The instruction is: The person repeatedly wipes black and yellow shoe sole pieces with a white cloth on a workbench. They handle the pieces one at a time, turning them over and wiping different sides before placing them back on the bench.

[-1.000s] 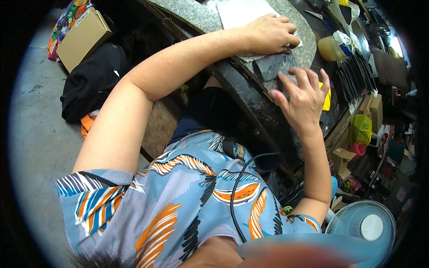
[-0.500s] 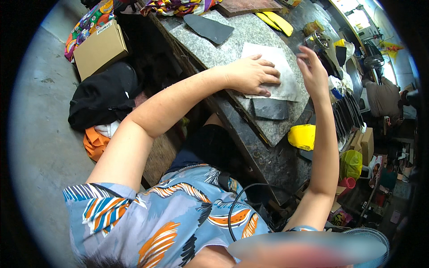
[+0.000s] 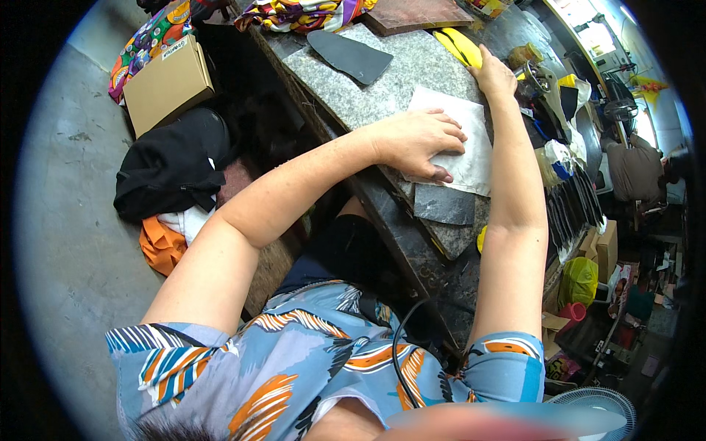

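Observation:
My left hand (image 3: 426,143) lies flat on a white sheet (image 3: 471,140), fingers apart, pressing it to the grey speckled slab (image 3: 382,95). A dark grey rectangular piece (image 3: 444,203) sticks out from under the sheet's near edge. Stretched to the far right side of the slab, my right hand (image 3: 494,76) has its fingertips at the end of a long yellow curved piece (image 3: 457,46) and appears to pinch it. Its grip is partly hidden. A dark flat piece with a rounded end (image 3: 349,56) lies at the slab's far left.
A reddish-brown board (image 3: 415,15) and colourful cloth (image 3: 301,13) lie beyond the slab. Rows of dark flat pieces (image 3: 573,209), jars and tools crowd the right. On the left are a cardboard box (image 3: 168,84) and a black bag (image 3: 173,165). A black cable (image 3: 398,345) hangs near my body.
My right hand has moved from the air right of the sheet to the far yellow piece. The left hand stays on the sheet. My right forearm now covers most of the nearer yellow thing.

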The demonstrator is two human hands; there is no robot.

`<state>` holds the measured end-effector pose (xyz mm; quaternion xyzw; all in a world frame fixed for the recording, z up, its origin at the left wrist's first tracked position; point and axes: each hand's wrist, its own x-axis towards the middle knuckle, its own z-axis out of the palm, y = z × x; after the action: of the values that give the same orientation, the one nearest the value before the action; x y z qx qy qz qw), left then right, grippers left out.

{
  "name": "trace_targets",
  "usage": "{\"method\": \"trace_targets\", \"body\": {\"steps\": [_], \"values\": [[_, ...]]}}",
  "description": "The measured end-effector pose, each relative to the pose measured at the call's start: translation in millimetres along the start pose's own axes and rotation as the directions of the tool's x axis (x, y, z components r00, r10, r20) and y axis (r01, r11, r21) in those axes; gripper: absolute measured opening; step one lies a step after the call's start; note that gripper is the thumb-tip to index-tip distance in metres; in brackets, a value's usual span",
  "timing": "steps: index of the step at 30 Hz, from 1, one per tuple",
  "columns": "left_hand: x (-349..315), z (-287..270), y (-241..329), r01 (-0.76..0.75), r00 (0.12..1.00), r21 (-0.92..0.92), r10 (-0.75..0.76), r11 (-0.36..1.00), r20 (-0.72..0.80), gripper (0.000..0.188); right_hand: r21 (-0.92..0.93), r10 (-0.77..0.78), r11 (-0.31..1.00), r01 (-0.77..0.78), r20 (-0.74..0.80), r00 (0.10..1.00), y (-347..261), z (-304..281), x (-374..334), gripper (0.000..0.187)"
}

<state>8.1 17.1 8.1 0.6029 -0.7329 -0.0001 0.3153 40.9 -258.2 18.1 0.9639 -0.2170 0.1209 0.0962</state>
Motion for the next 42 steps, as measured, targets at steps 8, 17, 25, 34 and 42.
{"method": "trace_targets", "body": {"steps": [8, 17, 25, 34, 42], "values": [[0.1, 2.7, 3.7, 0.012, 1.000, 0.180, -0.006, 0.984, -0.029, 0.052, -0.084, 0.031, 0.996, -0.035, -0.053, 0.998, 17.1, -38.8, -31.4, 0.029], [0.1, 2.4, 4.5, 0.133, 0.991, 0.255, -0.133, 0.958, -0.017, 0.063, 0.873, 0.334, 0.456, -0.175, 0.014, 0.942, 44.8, -70.3, -110.5, 0.021], [-3.9, 2.9, 15.9, 0.030, 0.983, 0.584, 0.082, 0.811, -0.165, 0.046, 0.949, 0.355, -0.188, -0.254, 0.307, 0.883, 44.8, -64.5, -187.6, 0.031], [-27.4, 16.8, 27.3, 0.169, 0.979, 0.452, -0.096, 0.876, -0.181, 0.034, 0.869, 0.197, -0.404, -0.285, 0.387, 0.901, 1.9, -61.1, -227.4, 0.030], [-37.9, 24.9, 11.8, 0.347, 0.921, 0.463, -0.201, 0.816, -0.335, 0.032, 0.845, 0.182, -0.487, -0.220, 0.345, 0.921, 0.8, -51.9, -236.2, 0.010]]}}
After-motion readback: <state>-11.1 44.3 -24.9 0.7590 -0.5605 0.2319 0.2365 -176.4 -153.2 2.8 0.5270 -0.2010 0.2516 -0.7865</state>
